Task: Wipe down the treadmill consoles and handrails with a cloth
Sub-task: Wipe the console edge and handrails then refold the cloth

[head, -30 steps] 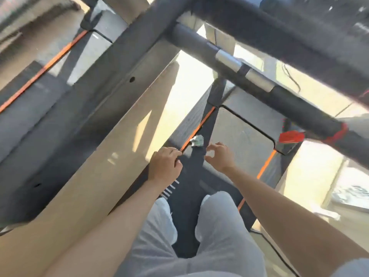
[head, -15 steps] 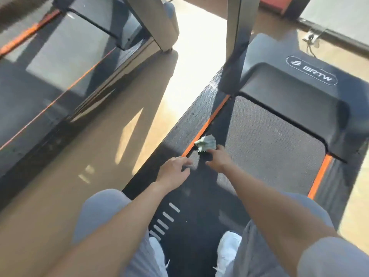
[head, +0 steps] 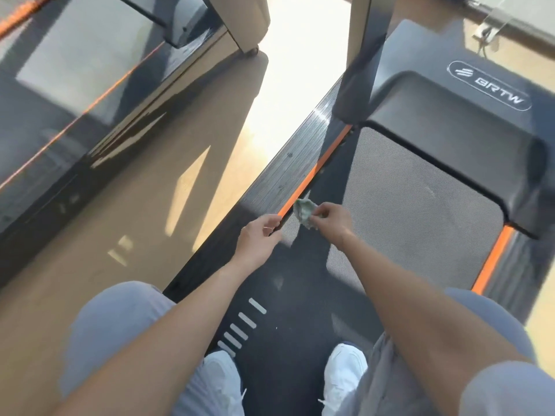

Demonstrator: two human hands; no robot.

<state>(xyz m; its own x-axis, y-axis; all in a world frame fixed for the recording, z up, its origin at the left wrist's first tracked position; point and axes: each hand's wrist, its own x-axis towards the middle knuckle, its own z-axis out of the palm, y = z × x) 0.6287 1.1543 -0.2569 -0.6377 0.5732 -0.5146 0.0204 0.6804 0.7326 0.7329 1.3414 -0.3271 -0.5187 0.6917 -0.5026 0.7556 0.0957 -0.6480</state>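
On a sunlit wooden floor [head: 144,211], a person crouches on a treadmill belt [head: 420,205]. The left hand [head: 258,240] hovers at the orange edge strip [head: 312,173], its fingers [head: 269,226] loosely curled round nothing. The right hand [head: 334,220] pinches a small crumpled green cloth [head: 303,212] beside that strip.

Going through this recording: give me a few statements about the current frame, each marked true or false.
1. The right hand pinches the green cloth. True.
2. The cloth is wiping a handrail. False: it is down by the orange strip beside the belt.
3. The motor cover logo reads BRTW. True.
4. The shoes are black. False: they are white.
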